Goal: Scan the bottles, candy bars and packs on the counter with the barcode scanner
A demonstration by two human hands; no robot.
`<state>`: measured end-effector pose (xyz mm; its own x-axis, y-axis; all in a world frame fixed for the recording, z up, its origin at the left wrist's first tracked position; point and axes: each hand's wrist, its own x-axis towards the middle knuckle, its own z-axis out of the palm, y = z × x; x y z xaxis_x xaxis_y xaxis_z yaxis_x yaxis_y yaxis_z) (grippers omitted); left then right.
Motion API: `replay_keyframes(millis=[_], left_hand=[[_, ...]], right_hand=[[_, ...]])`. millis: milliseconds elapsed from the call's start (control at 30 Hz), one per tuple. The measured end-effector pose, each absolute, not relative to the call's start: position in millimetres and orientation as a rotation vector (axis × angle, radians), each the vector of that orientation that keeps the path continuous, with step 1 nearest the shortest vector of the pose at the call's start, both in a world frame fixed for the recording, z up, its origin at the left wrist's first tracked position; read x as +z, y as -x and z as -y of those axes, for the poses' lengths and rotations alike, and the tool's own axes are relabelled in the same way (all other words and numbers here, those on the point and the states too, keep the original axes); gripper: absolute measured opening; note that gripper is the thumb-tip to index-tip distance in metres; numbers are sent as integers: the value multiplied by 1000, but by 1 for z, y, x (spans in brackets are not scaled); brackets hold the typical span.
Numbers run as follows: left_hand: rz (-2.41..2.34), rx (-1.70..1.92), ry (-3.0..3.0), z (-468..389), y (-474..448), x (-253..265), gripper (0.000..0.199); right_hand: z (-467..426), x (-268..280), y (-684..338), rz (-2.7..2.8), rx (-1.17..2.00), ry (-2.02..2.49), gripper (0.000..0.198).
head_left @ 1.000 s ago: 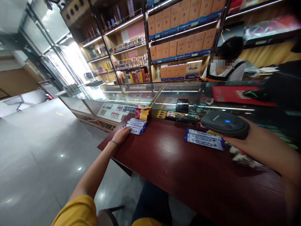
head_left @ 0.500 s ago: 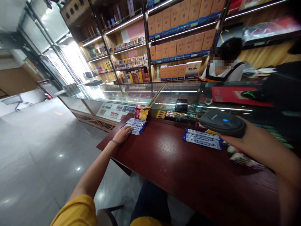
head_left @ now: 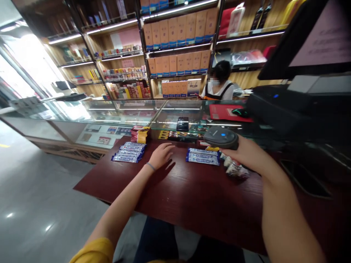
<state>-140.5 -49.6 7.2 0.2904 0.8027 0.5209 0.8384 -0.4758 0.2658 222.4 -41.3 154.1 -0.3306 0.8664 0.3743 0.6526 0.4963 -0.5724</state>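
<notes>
My right hand (head_left: 238, 152) grips a dark barcode scanner (head_left: 221, 136) with a lit blue light, held over the right part of the table. My left hand (head_left: 161, 156) hovers over the tabletop, fingers stretched out and nothing in them. To its left lies a spread of blue-and-white wrapped packets (head_left: 128, 152). Behind those stands a stack of red-and-yellow packets (head_left: 140, 134). A smaller group of blue-and-white packets (head_left: 203, 156) rests between my hands, just below the scanner. Small wrapped items (head_left: 233, 168) are partly hidden beneath my right hand.
The dark red wooden table (head_left: 164, 197) borders a glass display counter (head_left: 123, 113). A person (head_left: 219, 82) is behind the counter. A monitor (head_left: 309, 44) and black equipment (head_left: 290, 106) stand at right, with a phone-like dark slab (head_left: 305, 179) on the table.
My left hand has left the left spread of blue-and-white packets and moved right over the table. The view has turned right, bringing the monitor into sight. My right hand still holds the scanner.
</notes>
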Motion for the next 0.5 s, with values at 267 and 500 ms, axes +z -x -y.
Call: replay_keyframes(millis=[267, 500], left_hand=[[1415, -1013, 2728, 7, 9, -9, 39], [1394, -814, 2811, 1, -26, -28, 30]], right_hand=[[45, 168, -247, 1999, 629, 1446, 44], [46, 174, -267, 1876, 706, 1541, 30]])
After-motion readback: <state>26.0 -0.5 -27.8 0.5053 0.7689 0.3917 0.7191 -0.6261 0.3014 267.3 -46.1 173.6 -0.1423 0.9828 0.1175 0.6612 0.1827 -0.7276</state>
